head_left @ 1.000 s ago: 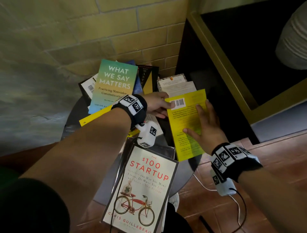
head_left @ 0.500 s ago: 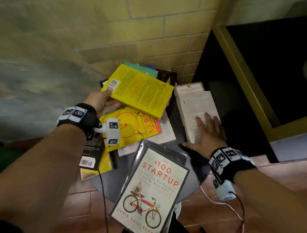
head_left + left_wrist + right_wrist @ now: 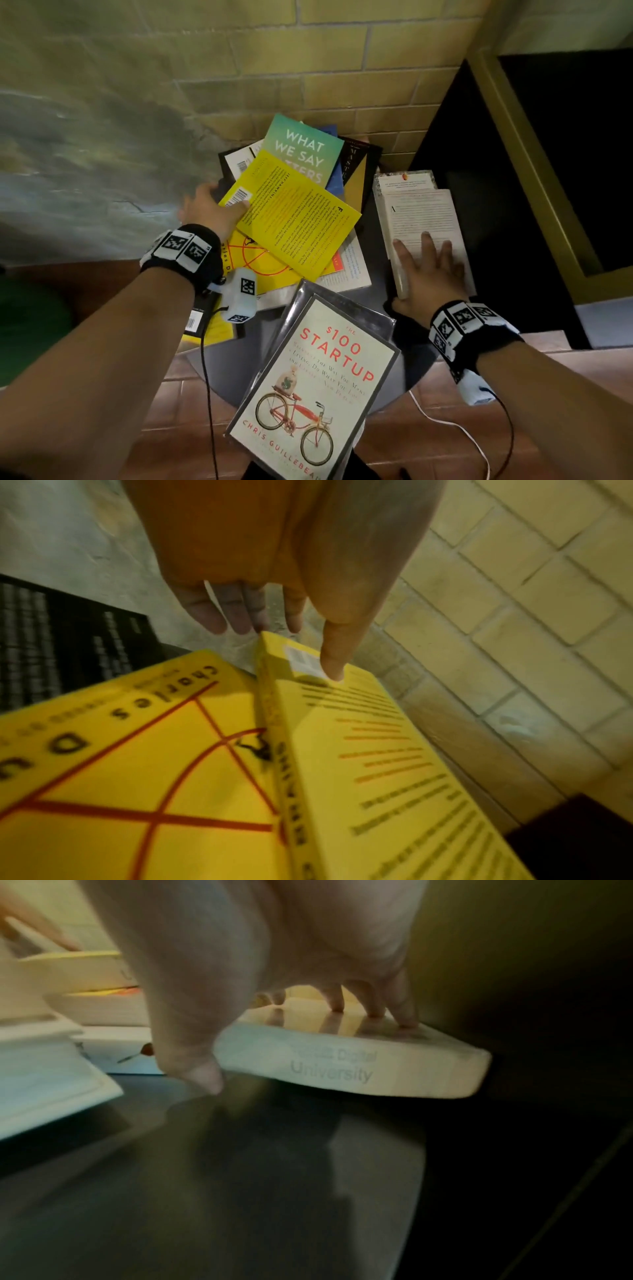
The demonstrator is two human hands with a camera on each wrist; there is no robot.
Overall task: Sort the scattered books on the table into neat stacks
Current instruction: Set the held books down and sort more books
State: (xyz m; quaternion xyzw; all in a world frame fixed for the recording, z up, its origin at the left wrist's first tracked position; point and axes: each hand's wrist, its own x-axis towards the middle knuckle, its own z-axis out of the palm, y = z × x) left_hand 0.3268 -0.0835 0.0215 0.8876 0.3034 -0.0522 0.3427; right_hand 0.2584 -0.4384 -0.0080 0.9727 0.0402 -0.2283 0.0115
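A yellow paperback (image 3: 294, 226) (image 3: 377, 750) lies back cover up and askew on the left pile, over a yellow book with a red circle (image 3: 260, 263) (image 3: 137, 777). My left hand (image 3: 222, 198) (image 3: 284, 647) is at its barcode corner, thumb on the barcode, fingers straight beyond the corner. My right hand (image 3: 424, 263) (image 3: 274, 1042) lies flat on a white book (image 3: 421, 212) (image 3: 359, 1066) at the right, fingers spread on the cover, thumb down beside the spine. That book sits on another pale book (image 3: 404, 180).
The green "What We Say Matters" (image 3: 305, 147) and a black book (image 3: 359, 164) lie at the back by the brick wall. "$100 Startup" (image 3: 318, 383) overhangs the round grey table (image 3: 376, 291) in front. A dark cabinet (image 3: 513, 171) stands close on the right.
My left hand carried the yellow paperback from the right side to the left pile and lowered it there, uncovering the green book. My right hand left it and settled on the white book.
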